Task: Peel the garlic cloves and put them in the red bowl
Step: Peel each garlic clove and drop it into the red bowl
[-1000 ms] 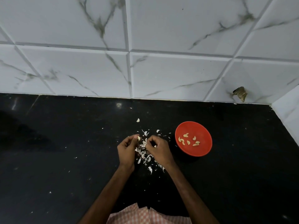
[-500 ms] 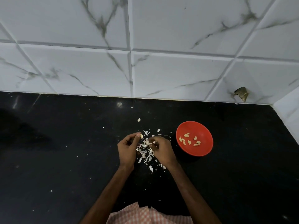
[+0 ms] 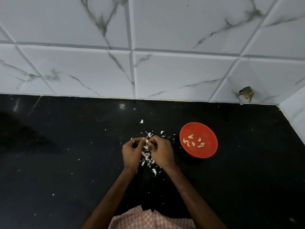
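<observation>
Here, a garlic clove (image 3: 146, 140) is sitting just below the centre of the frame, caught between the fingertips of both hands. The left hand (image 3: 132, 151) is pinching it from the left with curled thumb and forefinger, and the right hand (image 3: 160, 152), fingers bent, is gripping it from the right. Under and around the hands, a scatter of white garlic skins (image 3: 148, 160) is lying on the black counter (image 3: 66, 162), with a few loose flakes trailing toward the upper part of the pile. To the right of the hands, near but apart, the red bowl (image 3: 208, 151) is standing on the counter, holding several peeled cloves (image 3: 193, 144). White marble-veined wall tiles (image 3: 165, 71) are filling the upper half of the frame. A checked cloth (image 3: 148, 219) is showing at the bottom edge, between the forearms.
</observation>
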`<state>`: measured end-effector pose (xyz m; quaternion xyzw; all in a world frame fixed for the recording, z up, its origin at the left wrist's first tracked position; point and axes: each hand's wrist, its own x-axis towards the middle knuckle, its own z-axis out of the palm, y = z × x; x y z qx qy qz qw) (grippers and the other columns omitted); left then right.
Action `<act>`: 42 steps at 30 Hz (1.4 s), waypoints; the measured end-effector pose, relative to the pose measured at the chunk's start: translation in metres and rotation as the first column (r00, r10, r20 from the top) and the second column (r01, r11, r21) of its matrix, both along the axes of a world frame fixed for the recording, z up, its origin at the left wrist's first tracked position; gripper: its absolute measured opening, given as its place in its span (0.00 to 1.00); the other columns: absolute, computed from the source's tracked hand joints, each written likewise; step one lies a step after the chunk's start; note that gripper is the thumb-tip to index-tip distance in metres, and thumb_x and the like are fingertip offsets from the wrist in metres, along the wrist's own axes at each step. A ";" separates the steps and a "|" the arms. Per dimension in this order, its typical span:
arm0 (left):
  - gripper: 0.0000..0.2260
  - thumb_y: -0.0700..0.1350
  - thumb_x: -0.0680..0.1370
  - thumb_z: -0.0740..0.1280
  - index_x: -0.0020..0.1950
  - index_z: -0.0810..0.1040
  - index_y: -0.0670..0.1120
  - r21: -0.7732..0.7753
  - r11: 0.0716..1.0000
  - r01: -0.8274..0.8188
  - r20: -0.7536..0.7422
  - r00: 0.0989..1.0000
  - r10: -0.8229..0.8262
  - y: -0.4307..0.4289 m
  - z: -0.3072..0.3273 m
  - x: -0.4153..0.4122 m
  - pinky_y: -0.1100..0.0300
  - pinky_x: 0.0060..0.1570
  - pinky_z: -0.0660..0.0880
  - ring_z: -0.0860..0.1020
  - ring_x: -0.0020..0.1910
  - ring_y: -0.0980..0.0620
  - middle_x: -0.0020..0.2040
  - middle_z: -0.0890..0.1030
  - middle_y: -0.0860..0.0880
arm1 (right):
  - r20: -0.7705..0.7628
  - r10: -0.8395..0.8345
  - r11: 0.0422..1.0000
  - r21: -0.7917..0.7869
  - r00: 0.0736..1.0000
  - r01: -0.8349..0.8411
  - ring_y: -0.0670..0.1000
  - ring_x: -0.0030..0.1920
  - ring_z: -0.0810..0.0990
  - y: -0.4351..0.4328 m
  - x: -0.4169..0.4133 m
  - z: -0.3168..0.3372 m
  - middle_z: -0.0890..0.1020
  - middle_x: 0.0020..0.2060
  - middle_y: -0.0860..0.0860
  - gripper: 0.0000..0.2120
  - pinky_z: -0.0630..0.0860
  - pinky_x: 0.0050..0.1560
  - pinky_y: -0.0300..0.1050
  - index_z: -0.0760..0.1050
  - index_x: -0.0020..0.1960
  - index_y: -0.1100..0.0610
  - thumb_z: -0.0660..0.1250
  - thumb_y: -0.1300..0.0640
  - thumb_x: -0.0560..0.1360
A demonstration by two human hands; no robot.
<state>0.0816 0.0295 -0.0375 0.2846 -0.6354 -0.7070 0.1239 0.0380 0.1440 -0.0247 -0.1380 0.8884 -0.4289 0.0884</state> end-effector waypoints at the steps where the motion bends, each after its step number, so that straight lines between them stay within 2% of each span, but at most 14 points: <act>1: 0.06 0.42 0.80 0.71 0.48 0.84 0.41 0.017 1.000 0.012 0.011 1.000 -0.012 0.000 0.000 -0.001 0.61 0.20 0.67 0.72 0.25 0.48 0.37 0.82 0.37 | -0.009 -0.034 0.999 0.030 0.999 0.035 0.46 0.39 0.82 0.000 0.001 0.001 0.84 0.38 0.46 0.04 0.78 0.42 0.50 0.78 0.44 0.53 0.70 0.59 0.78; 8: 0.11 0.42 0.81 0.69 0.50 0.81 0.33 0.212 0.976 0.051 0.027 0.998 -0.058 0.000 0.005 0.001 0.63 0.20 0.66 0.75 0.31 0.52 0.38 0.80 0.41 | -0.023 -0.022 1.000 0.007 0.999 0.022 0.41 0.41 0.82 0.007 -0.002 0.004 0.84 0.38 0.42 0.05 0.78 0.43 0.46 0.80 0.44 0.50 0.71 0.58 0.77; 12: 0.10 0.41 0.82 0.67 0.51 0.80 0.33 0.169 0.982 0.087 0.015 0.996 -0.091 0.001 0.004 0.001 0.63 0.20 0.67 0.76 0.31 0.53 0.38 0.82 0.42 | -0.140 -0.010 0.993 0.117 0.990 0.027 0.43 0.43 0.82 0.008 0.001 0.005 0.84 0.41 0.43 0.05 0.77 0.41 0.45 0.79 0.46 0.51 0.69 0.60 0.78; 16: 0.09 0.40 0.83 0.65 0.49 0.82 0.37 0.149 0.976 0.159 0.011 0.987 -0.162 0.006 0.010 0.001 0.64 0.18 0.66 0.74 0.27 0.56 0.36 0.80 0.42 | -0.233 0.021 0.968 0.249 0.972 0.039 0.48 0.44 0.82 0.013 -0.003 0.009 0.84 0.43 0.46 0.04 0.67 0.39 0.42 0.79 0.48 0.54 0.68 0.62 0.77; 20: 0.07 0.41 0.82 0.67 0.50 0.82 0.39 0.100 0.990 0.102 0.003 0.995 -0.103 0.003 0.014 -0.001 0.63 0.19 0.68 0.76 0.29 0.54 0.37 0.80 0.43 | -0.120 -0.032 0.983 0.176 0.992 0.053 0.45 0.41 0.81 0.015 -0.009 0.013 0.83 0.42 0.45 0.04 0.74 0.41 0.44 0.78 0.47 0.53 0.67 0.54 0.80; 23: 0.06 0.42 0.82 0.68 0.50 0.83 0.41 -0.001 0.995 0.104 -0.013 0.994 -0.104 0.003 0.012 -0.001 0.62 0.20 0.69 0.78 0.30 0.52 0.39 0.81 0.40 | -0.064 -0.061 0.984 0.161 0.996 0.071 0.44 0.31 0.74 0.013 -0.008 0.004 0.77 0.32 0.45 0.14 0.67 0.36 0.43 0.73 0.39 0.52 0.65 0.49 0.82; 25: 0.05 0.42 0.82 0.68 0.50 0.83 0.42 -0.039 0.993 0.109 -0.020 0.994 -0.110 0.004 0.011 0.000 0.62 0.20 0.70 0.78 0.31 0.52 0.41 0.82 0.39 | -0.062 -0.070 0.986 0.145 0.996 0.078 0.45 0.29 0.72 0.015 -0.008 -0.003 0.75 0.30 0.46 0.16 0.67 0.35 0.44 0.71 0.36 0.53 0.67 0.49 0.81; 28: 0.04 0.43 0.81 0.70 0.49 0.84 0.45 -0.078 0.992 0.099 -0.003 0.995 -0.099 0.002 0.005 -0.002 0.60 0.23 0.72 0.77 0.32 0.50 0.39 0.82 0.40 | 0.003 -0.034 0.990 0.140 0.999 0.033 0.45 0.40 0.79 0.018 -0.010 -0.005 0.80 0.40 0.46 0.10 0.75 0.42 0.41 0.74 0.44 0.53 0.75 0.56 0.75; 30: 0.04 0.45 0.80 0.71 0.49 0.85 0.47 -0.100 0.991 0.086 0.011 0.996 -0.085 0.000 0.002 -0.003 0.55 0.28 0.76 0.79 0.34 0.49 0.38 0.83 0.44 | 0.013 -0.007 0.990 0.140 1.000 0.005 0.45 0.45 0.81 0.021 -0.011 -0.006 0.82 0.45 0.47 0.06 0.80 0.49 0.44 0.78 0.49 0.56 0.74 0.62 0.75; 33: 0.03 0.44 0.79 0.71 0.48 0.85 0.46 -0.119 0.989 0.083 0.024 0.996 -0.081 -0.001 0.000 -0.001 0.52 0.35 0.81 0.84 0.38 0.47 0.39 0.86 0.46 | 0.005 0.071 0.980 0.189 0.997 -0.070 0.46 0.53 0.83 0.020 -0.012 -0.007 0.85 0.54 0.51 0.18 0.80 0.58 0.41 0.82 0.60 0.58 0.67 0.73 0.75; 35: 0.04 0.44 0.80 0.71 0.48 0.85 0.46 -0.140 0.986 0.094 0.028 0.995 -0.091 -0.001 0.000 -0.001 0.57 0.33 0.81 0.84 0.38 0.49 0.40 0.86 0.47 | 0.000 0.034 0.994 0.106 0.999 -0.034 0.45 0.51 0.84 0.018 -0.010 -0.003 0.86 0.52 0.51 0.18 0.80 0.56 0.40 0.82 0.61 0.58 0.66 0.72 0.76; 37: 0.04 0.43 0.79 0.72 0.48 0.85 0.45 -0.155 0.983 0.101 0.034 0.995 -0.097 -0.002 0.000 -0.001 0.60 0.28 0.77 0.82 0.35 0.53 0.40 0.86 0.48 | 0.025 -0.045 0.997 -0.063 0.999 0.047 0.42 0.45 0.85 0.015 -0.010 -0.001 0.87 0.46 0.48 0.08 0.82 0.50 0.39 0.84 0.55 0.57 0.70 0.63 0.78; 39: 0.03 0.43 0.79 0.72 0.48 0.86 0.45 -0.145 0.985 0.099 0.031 0.995 -0.095 -0.003 0.000 -0.001 0.61 0.25 0.73 0.80 0.32 0.55 0.39 0.86 0.48 | 0.056 -0.056 0.984 -0.166 0.997 0.065 0.43 0.41 0.85 0.011 -0.007 0.001 0.86 0.40 0.46 0.05 0.82 0.45 0.40 0.85 0.49 0.57 0.73 0.56 0.78; 42: 0.03 0.43 0.79 0.72 0.51 0.85 0.45 -0.114 0.988 0.101 0.012 0.995 -0.101 -0.004 0.000 -0.001 0.62 0.26 0.74 0.82 0.34 0.53 0.41 0.86 0.47 | 0.198 -0.056 0.941 -0.316 0.979 0.118 0.49 0.43 0.86 0.008 -0.005 0.002 0.86 0.41 0.51 0.05 0.85 0.44 0.47 0.84 0.48 0.60 0.74 0.58 0.77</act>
